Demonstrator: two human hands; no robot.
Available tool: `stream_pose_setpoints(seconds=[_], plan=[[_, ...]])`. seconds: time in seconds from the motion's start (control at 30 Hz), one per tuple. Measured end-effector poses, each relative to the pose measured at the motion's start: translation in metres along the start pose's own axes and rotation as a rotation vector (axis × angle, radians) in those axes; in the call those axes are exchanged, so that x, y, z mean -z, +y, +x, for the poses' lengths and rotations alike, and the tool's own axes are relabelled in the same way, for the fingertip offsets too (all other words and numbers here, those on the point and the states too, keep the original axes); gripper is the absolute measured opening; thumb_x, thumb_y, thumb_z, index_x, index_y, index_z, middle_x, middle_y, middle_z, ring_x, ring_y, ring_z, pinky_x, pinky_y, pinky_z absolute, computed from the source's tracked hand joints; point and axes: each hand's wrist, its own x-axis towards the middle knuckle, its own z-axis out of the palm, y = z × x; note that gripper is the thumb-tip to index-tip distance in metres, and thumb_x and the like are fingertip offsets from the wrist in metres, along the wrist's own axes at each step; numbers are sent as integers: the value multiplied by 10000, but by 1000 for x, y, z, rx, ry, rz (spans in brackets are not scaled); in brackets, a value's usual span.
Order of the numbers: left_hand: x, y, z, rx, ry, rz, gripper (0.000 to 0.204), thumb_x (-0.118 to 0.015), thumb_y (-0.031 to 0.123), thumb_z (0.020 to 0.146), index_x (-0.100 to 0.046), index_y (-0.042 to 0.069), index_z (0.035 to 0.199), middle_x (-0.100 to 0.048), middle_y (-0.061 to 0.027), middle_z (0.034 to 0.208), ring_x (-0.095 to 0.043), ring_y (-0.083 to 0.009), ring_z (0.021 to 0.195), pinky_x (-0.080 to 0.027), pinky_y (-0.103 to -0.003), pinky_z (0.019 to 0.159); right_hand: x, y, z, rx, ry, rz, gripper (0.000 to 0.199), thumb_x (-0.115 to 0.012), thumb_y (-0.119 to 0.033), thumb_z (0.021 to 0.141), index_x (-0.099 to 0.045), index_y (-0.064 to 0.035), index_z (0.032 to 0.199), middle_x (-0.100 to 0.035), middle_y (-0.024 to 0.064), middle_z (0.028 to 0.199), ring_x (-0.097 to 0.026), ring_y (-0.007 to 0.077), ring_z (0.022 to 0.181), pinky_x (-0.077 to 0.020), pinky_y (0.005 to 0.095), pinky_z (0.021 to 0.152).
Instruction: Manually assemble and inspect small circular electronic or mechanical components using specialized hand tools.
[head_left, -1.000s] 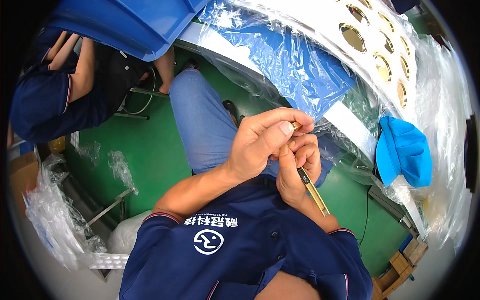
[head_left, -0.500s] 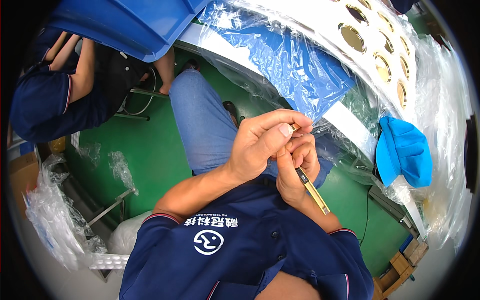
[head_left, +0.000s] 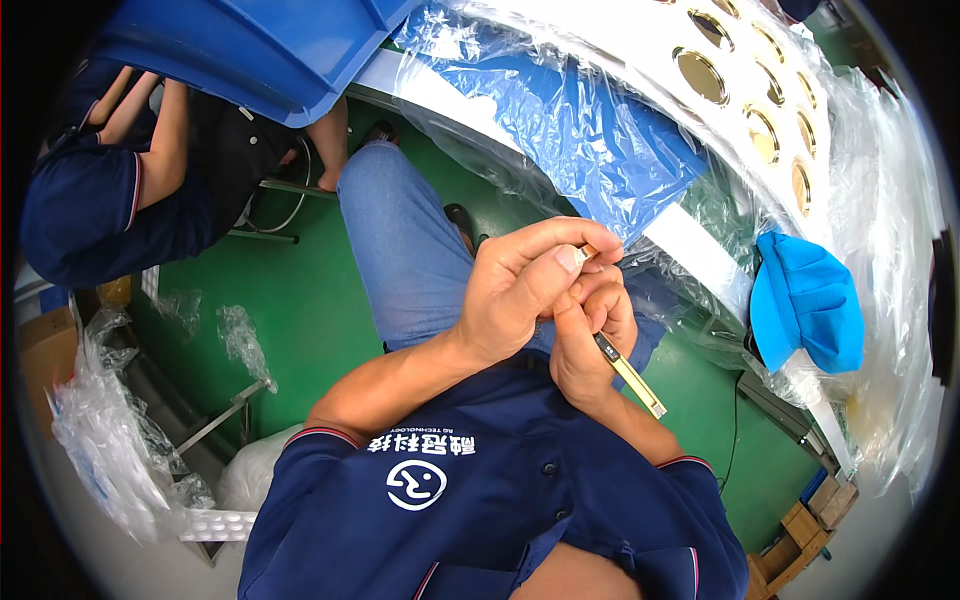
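Observation:
My left hand is raised over my lap. Its thumb and forefinger pinch a small gold-coloured part, mostly covered by the fingers. Close against it, my right hand is curled around a slim yellow utility knife with a black slider. The handle's rear end sticks out below the right hand, above the right forearm. Fingers hide the knife's front end, so whether its blade touches the part cannot be seen.
A white panel with round gold-coloured pieces lies on the table beyond, beside blue sheeting under clear plastic. A blue cap rests at the table's right edge. A blue bin juts in upper left; another person sits below it.
The rear end of the utility knife has swung slightly to the right. Both hands stay almost in place, with the small part still pinched in the left.

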Motion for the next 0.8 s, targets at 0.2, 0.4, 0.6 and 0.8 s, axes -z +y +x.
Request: stream_pose_setpoints(seconds=[0.2, 0.4, 0.6, 0.8], plan=[[-1, 3, 0, 46, 15, 51, 379, -413, 208, 882, -537, -104, 1058, -573, -202, 1035, -564, -234, 958, -437, -339, 871, -1, -4, 0, 7, 75, 56, 255, -507, 120, 813, -355, -60, 714, -429, 60, 893, -554, 124, 739, -493, 271, 665], [0, 1, 2, -9, -22, 39, 385, -414, 213, 887, -536, -108, 1062, -578, -199, 1030, -566, -236, 964, -435, -337, 874, 0, -1, 1, 83, 61, -63, 251, -505, 127, 807, -357, -52, 711, -429, 66, 892, -555, 126, 702, -493, 269, 635], [1, 0, 1, -7, -21, 39, 384, -417, 215, 894, -538, -110, 1061, -580, -198, 1029, -567, -236, 972, -429, -341, 888, -1, -2, 2, 151, 27, -177, 256, -525, 131, 792, -365, -44, 697, -435, 75, 868, -548, 125, 694, -484, 261, 639], [2, -2, 0, -23, -34, 57, 387, -424, 225, 898, -543, -106, 1059, -579, -195, 1036, -565, -237, 972, -426, -342, 892, 0, -3, 2, 163, 21, -245, 269, -537, 134, 780, -364, -46, 679, -439, 76, 857, -546, 128, 692, -469, 249, 645]])
